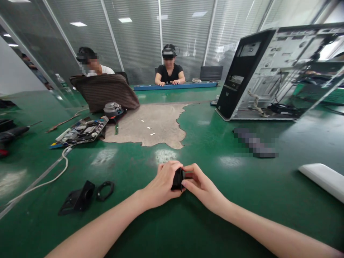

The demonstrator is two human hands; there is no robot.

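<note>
A small black object (pixel 177 179) is held between both hands, low over the green table (pixel 215 225) near the centre of the view. My left hand (pixel 165 181) wraps round its left side, with the thumb below and the fingers over the top. From the right, my right hand (pixel 201 184) pinches the object's right end between thumb and fingertips. To the left on the table lie a black bracket-like part (pixel 77 199) and a coiled black cable ring (pixel 105 190), which do not touch my hands.
An open computer case (pixel 242 79) stands at the back right. A circuit board (pixel 83 130) lies at the left, beside a brown chair back (pixel 104 89). A white bar (pixel 325 179) is at the right edge. Two people sit across the table, one behind a blue bar (pixel 177 86).
</note>
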